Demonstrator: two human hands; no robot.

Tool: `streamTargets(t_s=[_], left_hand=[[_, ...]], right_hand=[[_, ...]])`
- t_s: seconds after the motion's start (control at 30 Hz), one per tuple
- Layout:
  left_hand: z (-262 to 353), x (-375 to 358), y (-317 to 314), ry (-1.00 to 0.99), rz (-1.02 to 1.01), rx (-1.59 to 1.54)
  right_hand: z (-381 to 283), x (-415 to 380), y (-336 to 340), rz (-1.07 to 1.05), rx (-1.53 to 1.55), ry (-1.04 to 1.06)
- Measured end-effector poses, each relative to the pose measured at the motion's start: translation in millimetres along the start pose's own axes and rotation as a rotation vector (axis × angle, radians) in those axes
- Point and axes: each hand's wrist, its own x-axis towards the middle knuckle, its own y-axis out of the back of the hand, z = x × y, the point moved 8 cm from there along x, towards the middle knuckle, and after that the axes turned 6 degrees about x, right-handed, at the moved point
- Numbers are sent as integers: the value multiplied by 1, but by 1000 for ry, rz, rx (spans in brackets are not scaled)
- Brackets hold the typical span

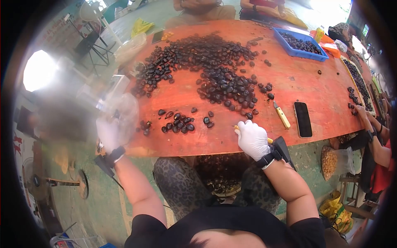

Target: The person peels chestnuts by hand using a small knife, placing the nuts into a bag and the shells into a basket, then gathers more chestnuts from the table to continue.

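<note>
My right hand [253, 140], in a white glove, is closed around a yellow-handled tool [270, 140] at the front edge of the red table [289, 87]. My left hand [108, 131], also gloved, is at the table's left edge beside a clear plastic bag [126, 109]; glare and haze hide its fingers. Between my hands lies a small group of dark nuts [178, 123]. Beyond them spreads a large pile of dark nuts [223, 78]. To the right of my right hand lie a yellow-handled knife [282, 115] and a black phone [303, 120].
A blue tray [298, 44] of dark nuts stands at the back right. Another person's hand [362, 113] is near nuts at the right edge. People sit across the table. A second phone [157, 37] lies at the back left, and a basket [223, 192] is below the table.
</note>
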Motion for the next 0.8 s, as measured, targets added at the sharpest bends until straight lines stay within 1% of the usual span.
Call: streamTargets(t_s=[0.03,0.1,0.13,0.17,0.2,0.23,0.3,0.33,0.37,0.4,0.47,0.57,0.67,0.7,0.73,0.77,0.8], left_hand=[[13,-2,3,-45,41,11],[53,-5,-14,-13,-30,-213],[80,-13,-33,-209,55,-354],[115,-24,-42,-223,-80,-429],[144,-34,-59,-266,-154,-462],[174,-45,-76,-362,-225,-476],[220,-62,-112,-458,-305,-468],[239,-68,-116,-434,-452,-401],[247,-70,-136,-445,-466,-380],[251,-72,-158,-436,-532,-318],[259,-74,-168,-427,-546,-245],[260,-73,-167,-401,-546,-251],[249,-79,-144,-437,-386,-505],[248,-89,-129,-489,-356,-676],[245,-106,-138,-295,-653,-1013],[244,-126,-128,-346,-695,-996],[248,-142,-103,-395,-735,-979]], right_hand=[[0,0,0,-3,4,-3],[0,0,0,-17,5,-14],[-1,1,0,-24,7,-16],[-1,1,1,-25,6,-18],[-1,1,1,-25,5,-21],[-1,1,0,-24,4,-25],[0,0,-1,-23,4,-26],[1,0,-1,-20,3,-27],[2,0,-1,-21,5,-25],[2,0,-2,-24,8,-24],[2,0,-1,-15,5,-20],[2,0,-2,-7,-2,-14],[2,0,0,-19,9,-22],[4,0,0,-14,17,-25],[5,0,2,-9,25,-28],[5,0,3,2,26,-27],[5,0,4,10,27,-24]])
